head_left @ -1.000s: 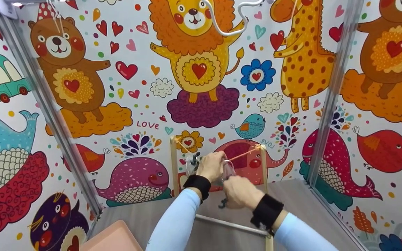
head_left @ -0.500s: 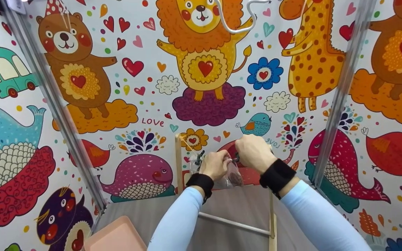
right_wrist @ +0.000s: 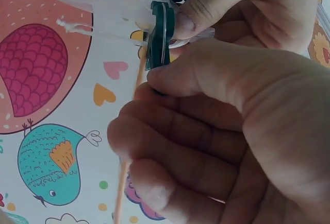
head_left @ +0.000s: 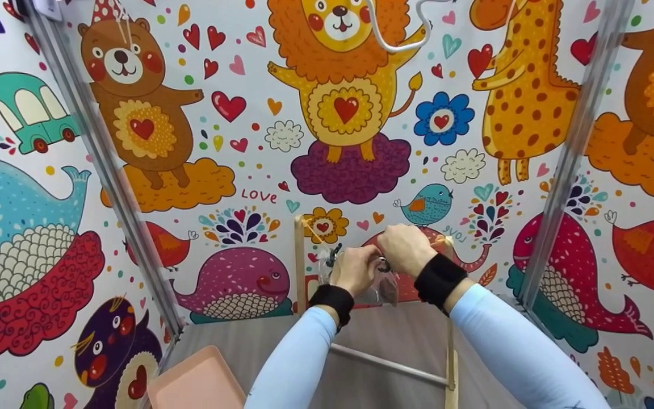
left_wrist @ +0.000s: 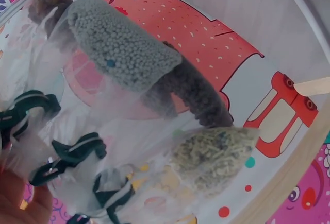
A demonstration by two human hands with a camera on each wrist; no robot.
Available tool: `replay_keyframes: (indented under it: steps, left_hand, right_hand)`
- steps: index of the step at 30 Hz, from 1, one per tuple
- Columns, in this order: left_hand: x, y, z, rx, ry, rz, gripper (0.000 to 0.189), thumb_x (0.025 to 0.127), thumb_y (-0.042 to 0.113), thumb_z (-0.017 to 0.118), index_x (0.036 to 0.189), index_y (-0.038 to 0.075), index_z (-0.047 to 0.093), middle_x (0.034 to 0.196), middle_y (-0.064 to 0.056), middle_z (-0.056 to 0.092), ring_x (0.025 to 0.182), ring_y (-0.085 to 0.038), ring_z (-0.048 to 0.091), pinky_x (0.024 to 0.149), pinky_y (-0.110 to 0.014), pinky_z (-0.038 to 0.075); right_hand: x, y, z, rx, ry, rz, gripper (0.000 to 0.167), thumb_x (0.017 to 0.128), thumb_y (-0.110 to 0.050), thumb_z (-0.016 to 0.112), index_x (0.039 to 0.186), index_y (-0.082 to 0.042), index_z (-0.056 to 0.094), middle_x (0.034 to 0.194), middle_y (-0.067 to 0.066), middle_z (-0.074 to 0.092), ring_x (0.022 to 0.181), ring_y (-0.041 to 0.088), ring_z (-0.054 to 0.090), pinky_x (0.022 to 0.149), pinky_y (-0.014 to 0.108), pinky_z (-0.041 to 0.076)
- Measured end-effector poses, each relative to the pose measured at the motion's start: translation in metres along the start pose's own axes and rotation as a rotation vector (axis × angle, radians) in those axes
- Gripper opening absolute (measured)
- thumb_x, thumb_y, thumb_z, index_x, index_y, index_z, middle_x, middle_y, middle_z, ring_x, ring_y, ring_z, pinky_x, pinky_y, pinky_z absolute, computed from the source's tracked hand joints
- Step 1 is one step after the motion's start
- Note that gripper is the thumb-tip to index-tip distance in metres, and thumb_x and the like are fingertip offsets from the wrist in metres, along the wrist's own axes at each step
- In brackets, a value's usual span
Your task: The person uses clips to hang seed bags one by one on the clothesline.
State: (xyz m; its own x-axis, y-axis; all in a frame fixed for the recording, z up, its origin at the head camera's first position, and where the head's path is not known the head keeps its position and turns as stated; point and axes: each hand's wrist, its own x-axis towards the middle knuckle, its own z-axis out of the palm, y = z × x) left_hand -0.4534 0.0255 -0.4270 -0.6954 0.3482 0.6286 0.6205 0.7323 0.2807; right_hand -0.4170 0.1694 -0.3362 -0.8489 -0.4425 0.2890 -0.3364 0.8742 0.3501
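My right hand (head_left: 406,247) pinches a dark green clip (right_wrist: 161,33) between thumb and forefinger. Right against it, my left hand (head_left: 355,270) pinches the top of a clear plastic bag (head_left: 386,288), its thumb close to the clip in the right wrist view. Behind the hands runs an orange string (right_wrist: 124,183), partly hidden by them. More green clips (left_wrist: 77,152) hold bags along the left side in the left wrist view. Those bags contain grey-blue granules (left_wrist: 121,49), dark brown pieces (left_wrist: 198,92) and pale green dried bits (left_wrist: 214,154).
Two wooden posts (head_left: 300,261) carry the string, and a white crossbar (head_left: 392,365) joins the frame low down. A pink tray (head_left: 196,380) lies at front left on the grey table (head_left: 247,341). Above, a white cable (head_left: 386,42) hangs before the patterned wall.
My right hand has come up from low beside the frame, carrying the clip to the bag top by my left hand. The left hand stays on the bag. The head view has shifted slightly.
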Motion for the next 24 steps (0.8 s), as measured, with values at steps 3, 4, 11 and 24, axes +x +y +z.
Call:
replay_keyframes:
  steps: [3, 4, 11, 24]
  left_hand:
    - [-0.001, 0.0, 0.001, -0.015, 0.014, -0.012, 0.005, 0.103, 0.014, 0.079, 0.1, 0.016, 0.081, 0.094, -0.002, 0.088, 0.079, -0.02, 0.082, 0.069, -0.041, 0.065]
    - [-0.001, -0.001, 0.001, -0.019, 0.023, -0.013, 0.004, 0.103, 0.015, 0.079, 0.099, 0.017, 0.081, 0.093, -0.002, 0.088, 0.077, -0.02, 0.081, 0.067, -0.041, 0.065]
    - [0.006, -0.038, 0.041, -0.015, 0.121, 0.042, 0.006, 0.1, 0.021, 0.079, 0.1, 0.026, 0.082, 0.088, 0.005, 0.086, 0.075, -0.018, 0.08, 0.064, -0.034, 0.062]
    - [-0.025, -0.003, -0.006, -0.057, 0.197, -0.005, 0.013, 0.098, 0.012, 0.082, 0.111, 0.011, 0.085, 0.104, -0.005, 0.087, 0.096, -0.023, 0.081, 0.088, -0.04, 0.066]
  right_hand:
    - [0.001, -0.002, 0.002, -0.026, 0.004, -0.03, 0.016, 0.096, -0.012, 0.085, 0.085, -0.002, 0.079, 0.076, 0.015, 0.075, 0.069, 0.033, 0.076, 0.066, 0.049, 0.07]
    - [0.001, -0.003, 0.004, -0.026, 0.006, -0.043, 0.019, 0.096, -0.016, 0.087, 0.086, -0.002, 0.079, 0.077, 0.015, 0.076, 0.07, 0.033, 0.076, 0.066, 0.049, 0.07]
    - [-0.002, 0.003, 0.017, 0.052, 0.121, -0.071, 0.031, 0.082, -0.022, 0.095, 0.072, -0.008, 0.068, 0.064, 0.01, 0.065, 0.062, 0.031, 0.068, 0.062, 0.049, 0.067]
    - [-0.053, -0.009, 0.07, 0.14, 0.48, 0.044, 0.028, 0.087, -0.028, 0.09, 0.085, -0.011, 0.068, 0.07, 0.005, 0.067, 0.052, 0.023, 0.058, 0.048, 0.04, 0.054]
